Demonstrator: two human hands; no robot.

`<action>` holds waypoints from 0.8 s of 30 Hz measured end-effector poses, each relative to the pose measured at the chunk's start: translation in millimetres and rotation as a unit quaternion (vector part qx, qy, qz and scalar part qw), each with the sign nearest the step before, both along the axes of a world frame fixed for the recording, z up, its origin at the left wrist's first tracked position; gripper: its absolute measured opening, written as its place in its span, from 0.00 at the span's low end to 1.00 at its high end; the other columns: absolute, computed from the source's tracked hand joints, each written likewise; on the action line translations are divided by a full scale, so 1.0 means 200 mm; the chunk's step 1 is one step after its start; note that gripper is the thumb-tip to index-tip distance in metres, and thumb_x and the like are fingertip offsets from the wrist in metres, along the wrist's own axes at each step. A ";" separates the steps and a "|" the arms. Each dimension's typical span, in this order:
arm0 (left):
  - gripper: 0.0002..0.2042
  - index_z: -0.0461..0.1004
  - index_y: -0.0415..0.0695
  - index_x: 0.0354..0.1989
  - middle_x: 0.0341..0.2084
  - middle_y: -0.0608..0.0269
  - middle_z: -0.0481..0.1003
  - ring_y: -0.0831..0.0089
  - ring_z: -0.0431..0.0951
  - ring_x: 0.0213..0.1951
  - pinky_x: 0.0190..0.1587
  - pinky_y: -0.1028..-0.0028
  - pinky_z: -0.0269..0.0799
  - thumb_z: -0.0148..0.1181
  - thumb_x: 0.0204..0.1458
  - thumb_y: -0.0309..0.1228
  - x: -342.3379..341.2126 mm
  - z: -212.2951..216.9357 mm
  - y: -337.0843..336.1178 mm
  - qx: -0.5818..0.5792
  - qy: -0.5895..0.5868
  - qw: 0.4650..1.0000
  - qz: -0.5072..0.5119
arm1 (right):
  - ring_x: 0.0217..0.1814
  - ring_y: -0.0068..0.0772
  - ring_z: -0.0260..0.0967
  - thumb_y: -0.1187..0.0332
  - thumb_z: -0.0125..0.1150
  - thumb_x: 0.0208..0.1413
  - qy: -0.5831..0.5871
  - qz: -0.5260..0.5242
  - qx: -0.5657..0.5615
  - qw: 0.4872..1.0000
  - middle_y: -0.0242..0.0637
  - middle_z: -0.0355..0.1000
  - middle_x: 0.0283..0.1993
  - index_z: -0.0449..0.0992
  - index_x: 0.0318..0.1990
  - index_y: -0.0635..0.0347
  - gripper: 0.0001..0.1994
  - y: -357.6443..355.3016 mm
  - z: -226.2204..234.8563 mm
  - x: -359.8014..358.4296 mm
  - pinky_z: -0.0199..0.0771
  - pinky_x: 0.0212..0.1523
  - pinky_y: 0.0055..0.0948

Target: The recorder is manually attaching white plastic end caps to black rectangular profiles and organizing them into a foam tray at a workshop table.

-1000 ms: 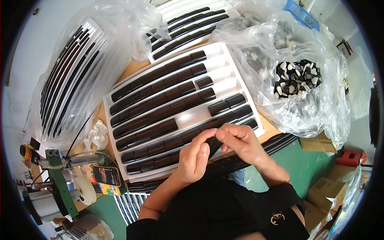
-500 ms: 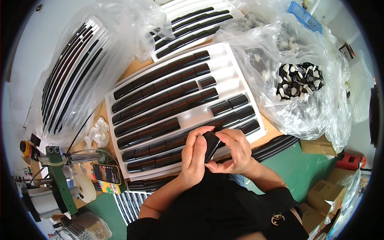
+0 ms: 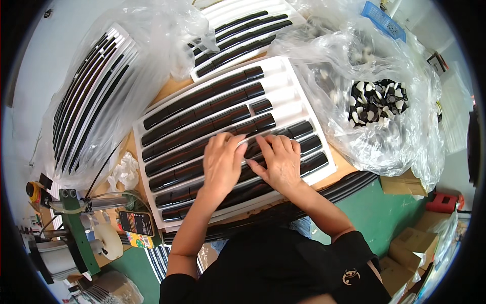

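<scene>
A white tray (image 3: 291, 78) lies in front of me, with rows of glossy black cylindrical pieces (image 3: 202, 105) in its grooves. My left hand (image 3: 223, 162) and my right hand (image 3: 276, 161) meet over the lower middle rows. Their fingers are bent and pinched around a black cylindrical piece (image 3: 249, 148), which is mostly hidden between them. It sits low at the row, but whether it rests in the groove I cannot tell. Both hands cover part of the rows beneath.
Plastic-wrapped trays (image 3: 91, 96) stand left, and another filled tray (image 3: 248, 35) lies behind. To the right, a clear plastic bag (image 3: 374, 144) surrounds small black and white parts (image 3: 378, 103). A green-framed machine (image 3: 76, 233) and a phone (image 3: 136, 223) are at lower left.
Both hands have moved forward from the tray's near edge to its lower middle rows, carrying the black piece. It is now lower and mostly covered by my fingers.
</scene>
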State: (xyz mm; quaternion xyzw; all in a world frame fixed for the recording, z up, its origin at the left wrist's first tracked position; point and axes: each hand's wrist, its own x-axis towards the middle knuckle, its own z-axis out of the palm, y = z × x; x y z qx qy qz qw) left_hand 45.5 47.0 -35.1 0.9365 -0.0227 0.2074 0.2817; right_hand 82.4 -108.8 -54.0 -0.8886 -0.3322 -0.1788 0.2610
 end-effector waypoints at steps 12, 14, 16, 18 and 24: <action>0.07 0.72 0.44 0.33 0.34 0.58 0.68 0.62 0.68 0.39 0.40 0.66 0.61 0.60 0.44 0.27 -0.13 0.08 0.18 0.164 0.121 0.976 -0.081 | 0.32 0.46 0.68 0.69 0.63 0.44 -0.098 -0.214 0.022 0.972 0.40 0.72 0.29 0.74 0.33 0.59 0.08 -0.70 0.09 0.57 0.67 0.34 0.39; 0.06 0.72 0.44 0.32 0.33 0.58 0.69 0.62 0.68 0.39 0.41 0.66 0.61 0.60 0.44 0.28 -0.14 0.08 0.19 0.165 0.118 0.975 -0.085 | 0.31 0.46 0.70 0.64 0.63 0.45 0.047 -0.324 -0.100 0.939 0.41 0.73 0.28 0.73 0.34 0.58 0.11 -0.88 0.07 0.67 0.67 0.32 0.40; 0.08 0.73 0.45 0.34 0.34 0.60 0.71 0.62 0.69 0.37 0.41 0.66 0.62 0.60 0.44 0.28 -0.14 0.05 0.21 0.148 0.098 0.981 -0.075 | 0.31 0.46 0.71 0.62 0.62 0.46 0.069 -0.311 -0.141 0.937 0.41 0.74 0.29 0.73 0.35 0.58 0.11 -0.93 0.02 0.71 0.68 0.32 0.40; 0.10 0.74 0.45 0.37 0.33 0.61 0.73 0.62 0.69 0.36 0.41 0.67 0.62 0.61 0.44 0.27 -0.14 0.09 0.16 0.061 0.061 0.995 -0.047 | 0.32 0.46 0.71 0.61 0.61 0.46 0.093 -0.289 -0.180 0.936 0.41 0.74 0.30 0.73 0.35 0.57 0.12 -0.94 0.00 0.72 0.69 0.32 0.39; 0.13 0.73 0.44 0.44 0.36 0.66 0.75 0.83 0.70 0.34 0.31 0.82 0.66 0.62 0.48 0.29 -0.21 0.06 0.06 -0.397 0.069 0.915 0.014 | 0.27 0.28 0.67 0.66 0.61 0.49 0.025 -0.288 0.009 0.957 0.37 0.72 0.30 0.74 0.44 0.59 0.15 -0.96 0.08 0.63 0.67 0.30 0.26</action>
